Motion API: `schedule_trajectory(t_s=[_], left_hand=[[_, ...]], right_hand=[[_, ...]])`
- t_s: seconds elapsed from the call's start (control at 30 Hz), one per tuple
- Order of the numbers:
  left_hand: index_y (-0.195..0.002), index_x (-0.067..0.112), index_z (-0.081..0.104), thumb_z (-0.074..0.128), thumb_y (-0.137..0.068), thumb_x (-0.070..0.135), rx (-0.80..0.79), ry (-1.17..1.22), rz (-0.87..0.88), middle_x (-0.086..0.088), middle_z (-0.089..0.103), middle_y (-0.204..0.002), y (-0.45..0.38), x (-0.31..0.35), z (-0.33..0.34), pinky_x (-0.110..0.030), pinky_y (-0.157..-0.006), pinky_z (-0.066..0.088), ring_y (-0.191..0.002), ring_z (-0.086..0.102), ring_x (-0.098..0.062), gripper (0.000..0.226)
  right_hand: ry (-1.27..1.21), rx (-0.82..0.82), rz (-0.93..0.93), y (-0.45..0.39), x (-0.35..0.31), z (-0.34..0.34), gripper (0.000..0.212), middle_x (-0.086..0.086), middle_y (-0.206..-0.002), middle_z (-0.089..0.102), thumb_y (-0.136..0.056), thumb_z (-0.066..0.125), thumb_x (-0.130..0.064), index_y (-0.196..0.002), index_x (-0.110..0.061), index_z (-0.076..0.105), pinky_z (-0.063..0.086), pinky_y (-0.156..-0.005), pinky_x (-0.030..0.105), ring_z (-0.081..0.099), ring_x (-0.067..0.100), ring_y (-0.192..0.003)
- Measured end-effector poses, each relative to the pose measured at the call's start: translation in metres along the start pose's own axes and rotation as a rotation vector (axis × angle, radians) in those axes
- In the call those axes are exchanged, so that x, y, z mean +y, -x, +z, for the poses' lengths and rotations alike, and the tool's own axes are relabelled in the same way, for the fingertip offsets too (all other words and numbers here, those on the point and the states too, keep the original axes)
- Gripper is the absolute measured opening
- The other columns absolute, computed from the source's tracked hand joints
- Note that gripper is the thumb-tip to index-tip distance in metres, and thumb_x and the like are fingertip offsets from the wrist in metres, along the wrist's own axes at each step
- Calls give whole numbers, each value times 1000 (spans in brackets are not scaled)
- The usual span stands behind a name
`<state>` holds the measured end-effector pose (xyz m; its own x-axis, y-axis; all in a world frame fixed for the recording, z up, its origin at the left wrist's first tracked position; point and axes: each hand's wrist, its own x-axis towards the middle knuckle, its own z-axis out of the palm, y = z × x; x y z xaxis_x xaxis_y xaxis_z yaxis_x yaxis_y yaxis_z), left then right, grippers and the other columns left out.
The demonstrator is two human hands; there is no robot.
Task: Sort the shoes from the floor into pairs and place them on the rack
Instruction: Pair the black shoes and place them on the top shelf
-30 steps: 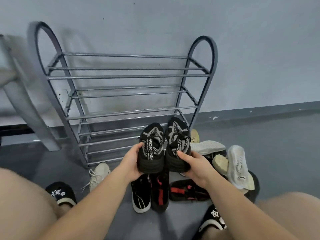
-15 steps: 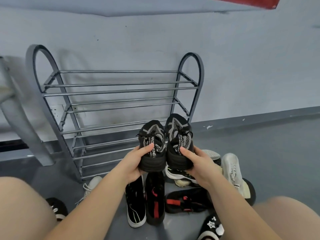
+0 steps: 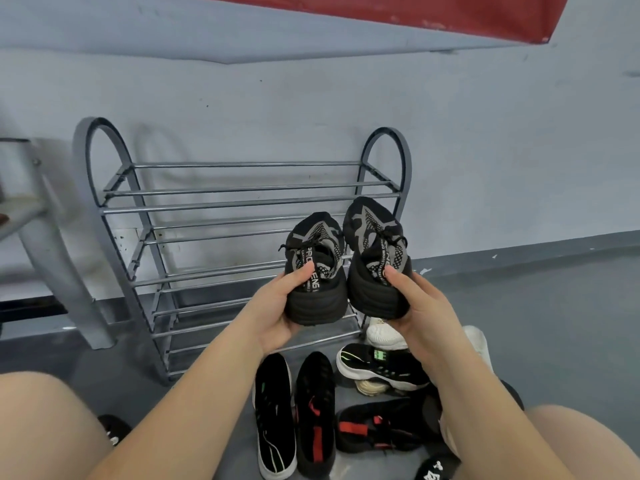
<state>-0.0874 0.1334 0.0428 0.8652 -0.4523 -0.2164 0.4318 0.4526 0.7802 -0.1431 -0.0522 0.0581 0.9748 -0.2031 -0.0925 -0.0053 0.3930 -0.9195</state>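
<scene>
I hold a matching pair of black-and-grey knit sneakers heel-first in front of the grey metal shoe rack. My left hand grips the heel of the left sneaker, thumb over its collar. My right hand grips the heel of the right sneaker, which sits slightly higher. Both toes point at the rack's right half, level with its middle shelves. The rack's shelves hold no shoes.
On the floor below lie a black slip-on with a white sole, two black shoes with red straps, a black-and-white trainer and white sneakers. My knees frame the bottom corners. A grey slanted leg stands left of the rack.
Both hands have lifted the sneaker pair up and forward toward the rack. The view tilted upward, bringing a red band on the wall into sight.
</scene>
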Motion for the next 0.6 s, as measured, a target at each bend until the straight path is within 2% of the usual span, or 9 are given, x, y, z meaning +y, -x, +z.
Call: schedule_trajectory(t_s=[0.1,0.23,0.37,0.5,0.6], left_hand=[[-101,12,68,63,-69,27,-21,-1,35,-3,75,-90,2,12,4,-26,-67,60,-75,72,-14,35],[-99,12,68,62,-70,27,-27,-12,89,-3,75,-88,4,31,7,-26,-64,60,-74,72,-14,33],[-98,12,68,63,-71,27,7,-22,118,-3,75,-85,5,57,4,-25,-60,59,-72,72,-15,31],[-98,13,68,61,-80,26,55,-39,161,-2,76,-84,8,91,-13,-23,-58,58,-70,72,-13,23],[-103,11,67,66,-69,29,94,-76,205,-3,75,-90,10,119,-32,-25,-63,59,-75,73,-14,38]], right_hand=[[-2,15,-6,-4,-8,9,30,8,-103,73,-87,64,-19,-115,-8,64,56,-69,29,71,18,-91],[1,-18,-8,-11,-21,24,30,9,-102,73,-87,63,-20,-113,-6,63,57,-72,29,71,19,-93],[18,-86,-17,-20,-36,48,18,0,-84,75,-88,62,-19,-103,-10,65,54,-57,22,72,11,-74],[11,-126,14,-39,-38,83,34,11,-106,72,-86,65,-20,-115,-4,63,56,-65,28,70,21,-95],[30,-135,53,-57,-32,114,30,10,-105,72,-86,66,-22,-111,-6,64,57,-64,27,68,22,-96]])
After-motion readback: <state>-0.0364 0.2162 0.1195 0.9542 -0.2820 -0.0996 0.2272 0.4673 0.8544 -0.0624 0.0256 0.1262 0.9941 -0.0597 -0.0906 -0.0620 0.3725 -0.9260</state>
